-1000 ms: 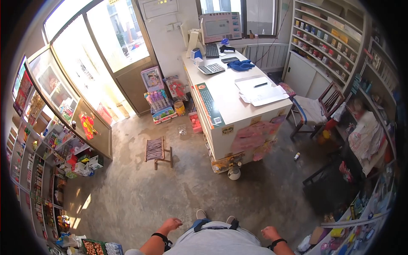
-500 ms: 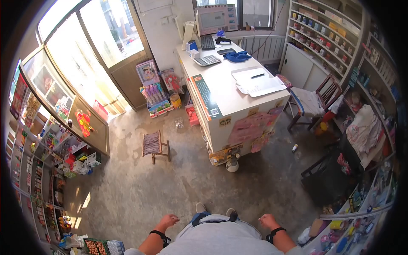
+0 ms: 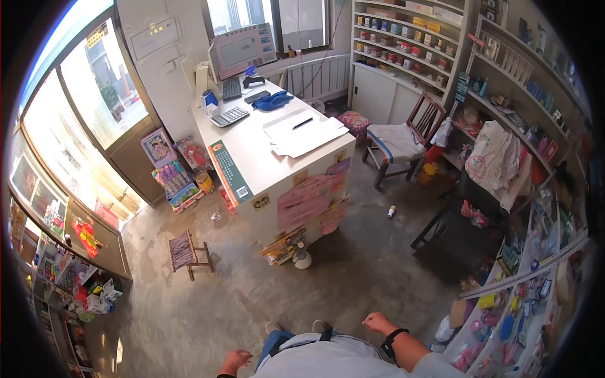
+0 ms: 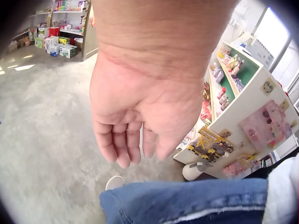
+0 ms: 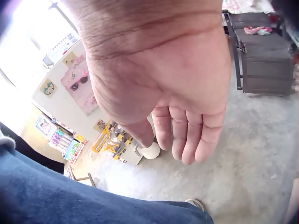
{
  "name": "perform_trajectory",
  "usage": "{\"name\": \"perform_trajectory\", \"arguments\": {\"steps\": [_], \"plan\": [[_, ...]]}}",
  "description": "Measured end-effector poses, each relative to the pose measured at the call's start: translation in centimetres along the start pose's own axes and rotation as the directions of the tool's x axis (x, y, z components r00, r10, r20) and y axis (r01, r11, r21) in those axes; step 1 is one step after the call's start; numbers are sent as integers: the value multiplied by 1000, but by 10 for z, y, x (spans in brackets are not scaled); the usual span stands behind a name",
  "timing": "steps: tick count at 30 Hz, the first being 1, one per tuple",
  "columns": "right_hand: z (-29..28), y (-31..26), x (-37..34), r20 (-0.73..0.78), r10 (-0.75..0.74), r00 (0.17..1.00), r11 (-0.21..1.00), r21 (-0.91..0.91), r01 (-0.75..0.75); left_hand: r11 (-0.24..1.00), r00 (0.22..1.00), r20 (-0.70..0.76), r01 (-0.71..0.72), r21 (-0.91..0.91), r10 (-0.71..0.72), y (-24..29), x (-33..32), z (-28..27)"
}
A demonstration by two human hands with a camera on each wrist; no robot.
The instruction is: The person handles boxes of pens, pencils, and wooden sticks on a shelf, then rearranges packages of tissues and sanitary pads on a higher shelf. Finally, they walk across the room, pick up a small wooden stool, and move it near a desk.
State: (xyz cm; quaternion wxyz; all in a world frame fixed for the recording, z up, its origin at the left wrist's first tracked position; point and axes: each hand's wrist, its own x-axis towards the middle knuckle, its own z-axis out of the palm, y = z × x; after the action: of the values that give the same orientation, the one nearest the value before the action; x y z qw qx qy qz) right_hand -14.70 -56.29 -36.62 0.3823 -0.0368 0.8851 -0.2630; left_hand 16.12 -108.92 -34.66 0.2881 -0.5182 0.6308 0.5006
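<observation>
My left hand (image 3: 237, 360) hangs at the left of my body, low in the head view. In the left wrist view the same hand (image 4: 145, 107) shows its palm, the fingers loosely bent with nothing in them. On the other side, my right hand (image 3: 379, 323) is held out in front of my right hip. Seen from its own wrist, the right hand (image 5: 168, 93) has an empty palm and relaxed fingers. Nearest in front of both hands stands a white counter (image 3: 252, 220) with pink pictures on its end. Papers (image 3: 309, 135), a calculator (image 3: 230, 117) and a blue cloth (image 3: 272, 101) lie on top.
A small folding stool (image 3: 184, 250) stands on the concrete floor left of the counter. To the right are a wooden chair (image 3: 397, 142) and a black folding chair (image 3: 463, 227). Goods shelves (image 3: 523, 315) run close along my right side. A small bottle (image 3: 391, 211) is on the floor.
The head view has turned to the right, so the counter and stool now appear further left. My right hand has come a little higher in view; the left sits lower. Both remain empty.
</observation>
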Motion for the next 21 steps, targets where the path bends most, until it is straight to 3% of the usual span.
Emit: {"name": "perform_trajectory", "arguments": {"steps": [2,3,4,6,9,11,12,13,16,19,21], "plan": [[-1,34,1,-32,24,999,999,35,-23,917,948,143,-311,251,283,4,10,8],[-2,51,-5,-50,43,998,998,52,-40,856,918,177,-394,334,354,8,15,14],[-5,68,-12,-7,-37,999,991,-131,36,781,882,210,-472,410,422,14,20,20],[-17,86,-18,117,-171,978,858,-470,206,702,860,132,-483,524,493,33,35,34],[-27,100,-45,76,144,987,971,-201,-126,424,615,395,-774,471,683,65,72,33],[11,152,-31,39,26,999,940,-341,-11,785,899,264,-434,443,348,107,80,36],[23,177,-24,26,-30,999,910,-413,38,890,968,210,-211,404,134,134,76,44],[9,164,-35,134,-122,984,791,-586,177,870,963,223,-235,433,149,155,85,47],[17,169,-43,97,-162,982,853,-487,189,820,955,248,-269,504,161,221,121,51],[47,214,-28,-16,-279,960,827,-513,232,783,955,264,-266,562,135,311,151,80],[18,210,-32,9,-126,992,915,-385,120,736,943,302,-301,606,137,370,186,113]]}}
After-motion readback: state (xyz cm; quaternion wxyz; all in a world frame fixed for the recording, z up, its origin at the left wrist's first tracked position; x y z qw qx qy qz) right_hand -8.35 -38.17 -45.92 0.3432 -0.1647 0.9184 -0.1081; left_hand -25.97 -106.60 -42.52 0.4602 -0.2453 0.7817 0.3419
